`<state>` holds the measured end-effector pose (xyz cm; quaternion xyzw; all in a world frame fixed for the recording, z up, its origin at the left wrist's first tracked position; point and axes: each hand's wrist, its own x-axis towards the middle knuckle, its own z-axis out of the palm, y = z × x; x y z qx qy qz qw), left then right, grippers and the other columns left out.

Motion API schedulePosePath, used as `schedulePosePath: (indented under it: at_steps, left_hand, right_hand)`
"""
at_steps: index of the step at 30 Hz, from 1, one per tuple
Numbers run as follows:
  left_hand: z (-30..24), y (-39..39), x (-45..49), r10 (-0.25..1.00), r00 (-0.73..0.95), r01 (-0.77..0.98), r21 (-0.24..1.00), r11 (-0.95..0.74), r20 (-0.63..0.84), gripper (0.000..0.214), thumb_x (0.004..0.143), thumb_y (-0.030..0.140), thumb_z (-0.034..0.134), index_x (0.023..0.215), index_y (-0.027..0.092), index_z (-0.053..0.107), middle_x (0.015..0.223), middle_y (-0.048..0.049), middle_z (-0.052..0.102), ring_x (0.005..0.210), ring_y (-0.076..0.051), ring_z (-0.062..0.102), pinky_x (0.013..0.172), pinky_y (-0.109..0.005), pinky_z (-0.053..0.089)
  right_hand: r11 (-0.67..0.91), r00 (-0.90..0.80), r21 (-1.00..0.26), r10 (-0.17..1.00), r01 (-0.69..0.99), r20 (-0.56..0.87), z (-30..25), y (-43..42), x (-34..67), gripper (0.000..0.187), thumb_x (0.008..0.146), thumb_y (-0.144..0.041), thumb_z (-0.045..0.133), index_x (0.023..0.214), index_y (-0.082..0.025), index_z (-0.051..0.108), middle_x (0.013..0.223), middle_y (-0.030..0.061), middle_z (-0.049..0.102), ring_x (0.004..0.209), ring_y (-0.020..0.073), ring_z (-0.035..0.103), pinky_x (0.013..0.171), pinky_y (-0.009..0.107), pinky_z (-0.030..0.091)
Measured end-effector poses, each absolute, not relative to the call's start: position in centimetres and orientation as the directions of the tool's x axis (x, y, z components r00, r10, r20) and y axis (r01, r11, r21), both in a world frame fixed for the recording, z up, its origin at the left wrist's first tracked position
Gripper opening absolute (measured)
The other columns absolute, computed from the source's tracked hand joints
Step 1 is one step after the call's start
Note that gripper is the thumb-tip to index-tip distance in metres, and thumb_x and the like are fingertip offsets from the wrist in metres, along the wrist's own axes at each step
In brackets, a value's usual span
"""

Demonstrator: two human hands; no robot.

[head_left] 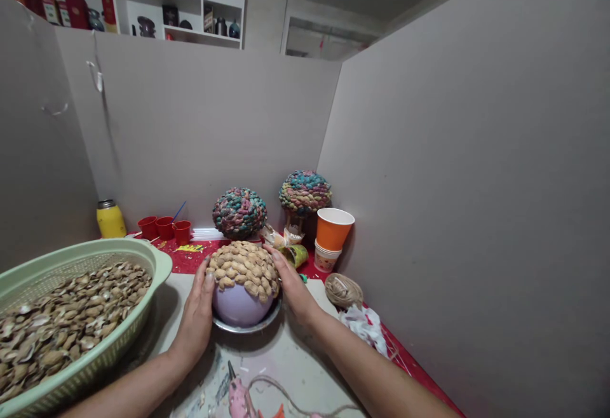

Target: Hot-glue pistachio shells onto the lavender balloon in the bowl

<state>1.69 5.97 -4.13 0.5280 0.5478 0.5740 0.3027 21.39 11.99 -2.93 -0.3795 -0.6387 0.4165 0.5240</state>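
A round lilac balloon [242, 307], its top covered with peanut shells [243, 264], rests in a shallow metal bowl [248, 327] in front of me. My left hand [199, 300] is pressed to its left side, fingers together and pointing away from me. On the opposite side my right hand [293, 284] lies against the shells, so the balloon is held between both palms. The far side of the balloon is hidden. Below the bowl, a pink glue gun [238, 397] lies on the pale board [290, 367], its nozzle pointing up and away.
Peanut shells fill a green colander [159, 259] at left. Two colourful shell-covered domes [239, 213] stand behind. Red cups [164, 229] and a yellow bottle [110, 219] are back left. Paper cups [333, 230], twine [343, 291] and a plastic bag [365, 328] line the right panel [452, 183].
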Motion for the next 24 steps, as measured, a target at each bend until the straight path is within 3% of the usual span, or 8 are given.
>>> schedulePosePath:
  at_steps: [5,9,13,17,18,20,22,24]
  left_hand:
    - [-4.4,6.0,1.6,0.915,-0.283,0.239,0.945,-0.222,0.287,0.067,0.095,0.055,0.03,0.147,0.012,0.034,0.155,-0.0144,0.037,0.145,-0.024,0.029,0.121,-0.046,0.016]
    - [-4.4,6.5,1.3,0.91,-0.284,0.245,0.94,-0.237,0.303,0.066,0.095,0.053,0.03,0.146,0.011,0.035,0.154,-0.0156,0.039,0.145,-0.025,0.03,0.12,-0.045,0.019]
    - [-4.5,6.8,1.0,0.9,-0.295,0.236,0.937,-0.258,0.322,0.063,0.096,0.05,0.03,0.144,0.011,0.038,0.153,-0.0158,0.041,0.144,-0.024,0.032,0.12,-0.044,0.02]
    - [-4.7,7.1,0.7,0.883,-0.336,0.219,0.939,-0.264,0.327,0.057,0.097,0.047,0.03,0.142,0.013,0.042,0.151,-0.0141,0.044,0.143,-0.024,0.033,0.12,-0.044,0.019]
    - [-4.8,7.2,0.6,0.879,-0.345,0.217,0.939,-0.266,0.328,0.057,0.097,0.046,0.03,0.142,0.014,0.042,0.151,-0.014,0.044,0.143,-0.023,0.033,0.12,-0.043,0.019]
    - [-4.9,7.4,0.5,0.874,-0.357,0.214,0.939,-0.268,0.331,0.056,0.097,0.045,0.031,0.142,0.013,0.042,0.152,-0.0145,0.043,0.144,-0.023,0.032,0.12,-0.042,0.018]
    - [-5.1,7.5,0.4,0.871,-0.361,0.213,0.939,-0.27,0.333,0.056,0.097,0.045,0.032,0.142,0.013,0.042,0.152,-0.0147,0.043,0.144,-0.023,0.033,0.12,-0.042,0.018]
    - [-5.2,7.6,0.4,0.872,-0.36,0.212,0.939,-0.27,0.332,0.055,0.097,0.044,0.032,0.142,0.013,0.042,0.152,-0.0146,0.043,0.144,-0.023,0.033,0.12,-0.042,0.018]
  right_hand:
    - [0.384,-0.202,-0.916,0.912,0.114,0.357,-2.2,12.1,21.7,0.064,0.091,-0.07,0.038,0.132,-0.024,0.055,0.138,0.0083,0.055,0.131,0.0257,0.046,0.112,0.044,0.032]
    - [0.443,-0.221,-0.859,0.892,0.258,0.394,0.0,11.6,23.1,0.06,0.086,-0.06,0.055,0.131,-0.021,0.055,0.135,0.0113,0.056,0.128,0.0285,0.048,0.107,0.044,0.035]
    - [0.488,-0.361,-0.786,0.86,0.379,0.36,3.1,8.7,24.9,0.034,0.085,-0.045,0.059,0.104,-0.018,0.067,0.102,0.0084,0.07,0.095,0.0244,0.063,0.081,0.035,0.049]
    - [0.525,-0.549,-0.706,0.804,0.476,0.228,4.3,3.7,25.5,0.014,0.079,-0.028,0.063,0.084,-0.017,0.071,0.077,0.0028,0.069,0.07,0.0183,0.061,0.064,0.027,0.046]
    - [0.54,-0.591,-0.673,0.785,0.506,0.186,4.1,2.4,25.4,0.015,0.075,-0.023,0.066,0.088,-0.018,0.072,0.082,0.0033,0.07,0.074,0.0189,0.062,0.067,0.027,0.046]
    - [0.617,-0.683,-0.475,0.729,0.628,0.044,3.5,0.1,25.0,0.03,0.069,-0.021,0.07,0.1,-0.019,0.07,0.096,0.0051,0.069,0.083,0.0214,0.062,0.072,0.029,0.046]
    - [0.685,-0.732,-0.305,0.678,0.662,-0.067,3.0,-1.5,24.5,0.028,0.067,-0.025,0.074,0.095,-0.018,0.069,0.095,0.0056,0.068,0.086,0.0231,0.062,0.072,0.029,0.046]
    - [0.72,-0.749,-0.216,0.653,0.659,-0.109,2.9,-2.7,24.0,0.025,0.07,-0.024,0.072,0.094,-0.018,0.067,0.096,0.0054,0.067,0.088,0.023,0.061,0.072,0.028,0.045]
